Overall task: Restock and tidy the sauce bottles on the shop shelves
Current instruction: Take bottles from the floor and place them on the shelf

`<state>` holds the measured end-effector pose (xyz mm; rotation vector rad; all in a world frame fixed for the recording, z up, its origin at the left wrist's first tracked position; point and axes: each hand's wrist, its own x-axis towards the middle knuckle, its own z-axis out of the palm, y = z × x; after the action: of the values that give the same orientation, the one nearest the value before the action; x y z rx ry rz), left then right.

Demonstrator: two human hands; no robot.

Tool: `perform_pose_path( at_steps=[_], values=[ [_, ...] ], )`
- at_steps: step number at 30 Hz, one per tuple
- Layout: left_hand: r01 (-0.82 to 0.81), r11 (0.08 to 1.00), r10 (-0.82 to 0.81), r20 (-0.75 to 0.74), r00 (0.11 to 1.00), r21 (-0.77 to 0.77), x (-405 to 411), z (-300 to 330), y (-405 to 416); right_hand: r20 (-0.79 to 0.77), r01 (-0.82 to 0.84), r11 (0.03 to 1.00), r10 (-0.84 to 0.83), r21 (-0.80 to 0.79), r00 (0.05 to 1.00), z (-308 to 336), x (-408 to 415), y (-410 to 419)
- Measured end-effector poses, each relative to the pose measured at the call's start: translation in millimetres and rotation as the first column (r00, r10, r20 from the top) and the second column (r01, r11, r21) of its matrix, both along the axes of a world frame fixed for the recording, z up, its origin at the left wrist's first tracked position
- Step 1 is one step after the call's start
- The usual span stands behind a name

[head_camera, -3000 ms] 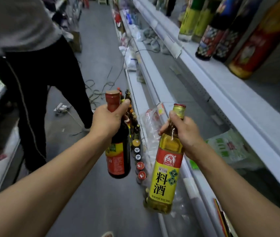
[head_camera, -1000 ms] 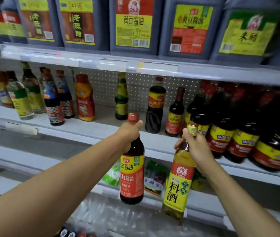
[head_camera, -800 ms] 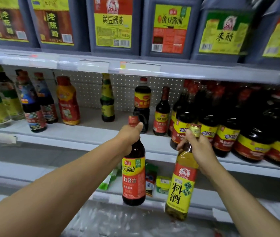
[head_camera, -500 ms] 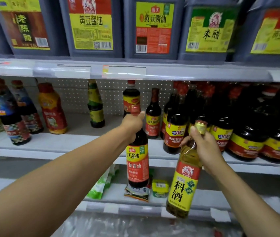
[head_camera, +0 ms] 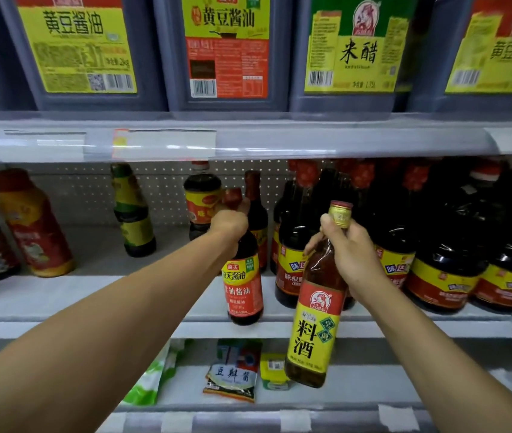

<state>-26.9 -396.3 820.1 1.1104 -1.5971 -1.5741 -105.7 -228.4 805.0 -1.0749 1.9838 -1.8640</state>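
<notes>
My left hand [head_camera: 229, 225] grips the neck of a dark soy sauce bottle [head_camera: 243, 285] with a red and yellow label, upright at the front edge of the middle shelf [head_camera: 92, 295]. Whether its base touches the shelf I cannot tell. My right hand [head_camera: 350, 245] holds a yellow-labelled cooking wine bottle [head_camera: 315, 320] by the neck, hanging in front of the shelf edge, below and right of the soy bottle. Behind both stand dark sauce bottles [head_camera: 293, 245].
Large soy sauce and vinegar jugs [head_camera: 226, 48] fill the top shelf. A green bottle [head_camera: 133, 214], a red squeeze bottle [head_camera: 34, 226] and other bottles stand left on the middle shelf. Several big dark bottles [head_camera: 445, 260] crowd the right. Sachets [head_camera: 233, 370] lie on the lower shelf.
Both hands have risen and come closer to the middle shelf. The soy sauce bottle has gone from below the shelf edge up to it, and the cooking wine bottle has risen too.
</notes>
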Motion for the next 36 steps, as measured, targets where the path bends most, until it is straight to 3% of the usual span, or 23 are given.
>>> perform_pose_path(
  at_steps=[5,17,27,33,36],
  values=[
    [-0.014,0.998,0.01,-0.068,0.998,-0.065,-17.6,-1.0,-9.1,0.013,0.034,0.999,-0.034,0.022,0.999,-0.1,-5.9,-1.2],
    [-0.005,0.978,0.002,-0.014,1.0,-0.207,-25.9,-14.7,-8.6,0.03,0.129,0.992,-0.13,0.014,0.991,-3.9,7.8,2.0],
    [0.239,0.954,-0.251,-0.048,0.967,-0.181,7.8,-25.3,3.3,-0.014,0.15,0.988,-0.149,0.04,0.989,-12.4,19.6,4.8],
    [0.333,0.943,-0.328,0.114,0.938,-0.029,38.4,-83.1,-1.8,-0.01,0.149,0.988,-0.149,0.042,0.989,-16.7,21.9,5.8],
    [0.355,0.933,-0.34,0.177,0.923,-0.054,39.7,-106.5,3.8,-0.006,0.15,0.988,-0.15,0.044,0.989,-16.5,21.6,5.6]
  ],
)
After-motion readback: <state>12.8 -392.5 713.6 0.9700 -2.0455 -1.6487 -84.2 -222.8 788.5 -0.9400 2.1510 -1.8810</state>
